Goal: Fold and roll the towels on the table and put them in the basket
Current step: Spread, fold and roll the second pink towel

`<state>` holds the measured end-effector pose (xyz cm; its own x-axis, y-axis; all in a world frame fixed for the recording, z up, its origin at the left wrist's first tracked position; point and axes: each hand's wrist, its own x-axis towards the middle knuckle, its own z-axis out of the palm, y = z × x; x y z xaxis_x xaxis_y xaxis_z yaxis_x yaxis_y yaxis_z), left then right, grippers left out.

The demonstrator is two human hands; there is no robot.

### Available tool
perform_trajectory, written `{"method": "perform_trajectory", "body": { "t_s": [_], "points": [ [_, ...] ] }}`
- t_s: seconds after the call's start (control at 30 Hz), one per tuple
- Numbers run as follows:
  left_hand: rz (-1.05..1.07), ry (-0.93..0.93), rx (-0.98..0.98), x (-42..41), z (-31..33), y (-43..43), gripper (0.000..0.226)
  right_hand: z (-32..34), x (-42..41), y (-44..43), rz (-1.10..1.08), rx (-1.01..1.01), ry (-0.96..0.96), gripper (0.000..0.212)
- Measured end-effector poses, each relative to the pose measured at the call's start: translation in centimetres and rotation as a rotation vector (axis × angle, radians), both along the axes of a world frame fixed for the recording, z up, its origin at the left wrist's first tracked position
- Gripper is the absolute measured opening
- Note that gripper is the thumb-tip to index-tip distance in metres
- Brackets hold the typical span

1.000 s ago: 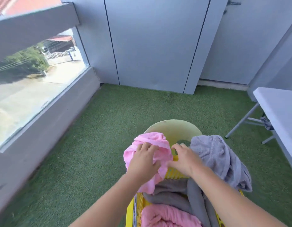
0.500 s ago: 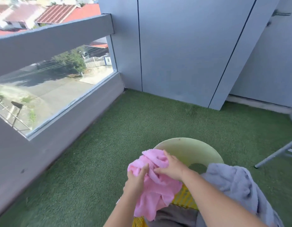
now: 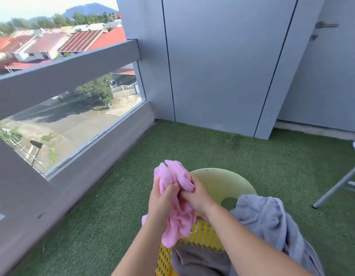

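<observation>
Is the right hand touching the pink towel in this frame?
Touching. The head view shows the right hand with its fingers curled into the pink towel, gripping its bunched folds.

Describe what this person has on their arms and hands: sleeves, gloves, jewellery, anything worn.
Nothing worn is visible. The left hand and right hand are ungloved, with no rings that can be made out. The left forearm and right forearm are uncovered as far as the bottom edge of the view: no sleeves, watch, bracelet or markings show.
</observation>
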<state>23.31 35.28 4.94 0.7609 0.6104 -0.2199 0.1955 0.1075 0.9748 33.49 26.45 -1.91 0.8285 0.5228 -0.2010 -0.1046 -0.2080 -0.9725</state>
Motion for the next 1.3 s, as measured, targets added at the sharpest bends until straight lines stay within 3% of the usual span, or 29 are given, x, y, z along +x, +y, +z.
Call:
{"method": "perform_trajectory", "body": {
  "t_s": [0.3,0.63,0.87,1.03,1.17,1.3],
  "points": [
    [-0.280,-0.213,0.172,0.5,12.0,-6.8,0.035,15.0,-2.8,-10.1,-0.227,0.191,-0.201,0.055],
    [-0.791,-0.420,0.139,-5.5,18.0,-28.8,0.036,22.0,-14.8,-34.5,-0.671,0.163,-0.379,0.057],
    [-1.036,-0.448,0.087,-10.5,19.1,-47.1,0.045,22.0,-23.6,-53.3,-0.986,0.118,-0.414,0.048],
    [-1.045,-0.324,-0.046,-13.4,17.0,-62.1,0.029,20.2,-28.0,-67.5,-1.132,0.151,-0.324,0.029],
    [-1.070,-0.166,-0.135,-15.1,13.8,-73.3,0.028,17.3,-31.2,-79.5,-1.236,0.214,-0.161,0.035],
    [-1.064,-0.063,-0.122,-15.7,9.5,-78.9,0.032,14.2,-32.5,-87.8,-1.142,0.245,-0.024,0.052]
  ]
}}
